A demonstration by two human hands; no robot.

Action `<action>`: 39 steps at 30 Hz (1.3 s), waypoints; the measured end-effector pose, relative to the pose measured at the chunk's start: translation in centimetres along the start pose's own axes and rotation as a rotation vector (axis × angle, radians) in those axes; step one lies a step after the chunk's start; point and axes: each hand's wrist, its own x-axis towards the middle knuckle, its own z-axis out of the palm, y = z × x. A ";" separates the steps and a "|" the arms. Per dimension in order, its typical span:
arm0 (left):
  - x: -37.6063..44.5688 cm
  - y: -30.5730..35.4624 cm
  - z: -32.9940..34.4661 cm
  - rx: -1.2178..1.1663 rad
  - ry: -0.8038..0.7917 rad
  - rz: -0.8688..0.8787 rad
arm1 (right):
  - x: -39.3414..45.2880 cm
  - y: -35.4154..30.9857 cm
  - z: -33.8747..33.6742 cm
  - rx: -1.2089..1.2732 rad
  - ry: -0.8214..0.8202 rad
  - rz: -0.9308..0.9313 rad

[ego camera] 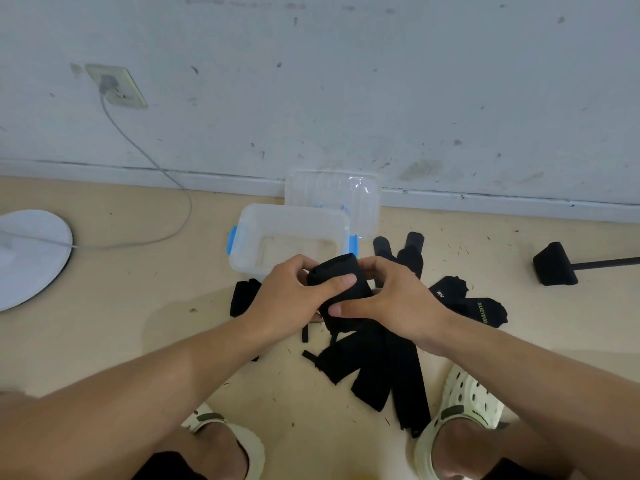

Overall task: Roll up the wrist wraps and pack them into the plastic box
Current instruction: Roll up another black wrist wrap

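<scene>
A black wrist wrap (341, 284), partly rolled into a thick cylinder, is held above the floor just in front of the clear plastic box (249, 237). My left hand (291, 292) grips its left side, thumb across the top. My right hand (391, 299) grips its right side, thumb pressed on the roll. The wrap's loose tail hangs down toward several unrolled black wraps (388, 372) on the floor. The box stands open with blue latches, and nothing shows inside it.
The box's clear lid (332, 192) leans against the wall behind it. More black wraps (478, 303) lie to the right, others (408, 254) beside the box. A white fan base (27, 254) with a cable sits left. A black weighted stand (554, 265) is far right. My sandalled feet (464, 407) are below.
</scene>
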 end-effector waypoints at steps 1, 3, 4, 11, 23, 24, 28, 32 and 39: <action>0.0 -0.4 -0.1 0.028 0.001 -0.004 | 0.3 0.1 0.1 0.004 -0.031 0.020; 0.3 -1.1 -0.5 0.095 -0.010 -0.016 | 0.8 0.3 0.6 0.001 -0.073 0.051; 0.4 -1.3 -0.8 0.127 -0.017 -0.018 | 1.1 0.4 1.0 -0.012 -0.077 0.054; 1.3 -0.3 -2.8 0.299 0.006 -0.017 | 3.3 -0.1 3.7 -0.024 0.018 0.010; 0.0 -0.2 -5.1 0.239 0.093 -0.047 | 3.3 -1.2 6.4 0.101 0.008 -0.016; -0.3 -0.2 -4.9 0.198 0.076 -0.076 | 3.1 -1.0 6.6 0.099 0.013 -0.002; -1.0 0.2 -3.2 0.000 0.033 -0.201 | 2.6 0.0 7.0 0.102 0.077 0.060; -0.7 -1.1 -1.6 -0.154 0.086 -0.305 | 2.0 1.4 7.0 0.094 0.112 0.091; -0.3 -5.5 0.3 -0.163 0.081 -0.371 | 1.7 5.1 6.9 0.012 0.087 0.177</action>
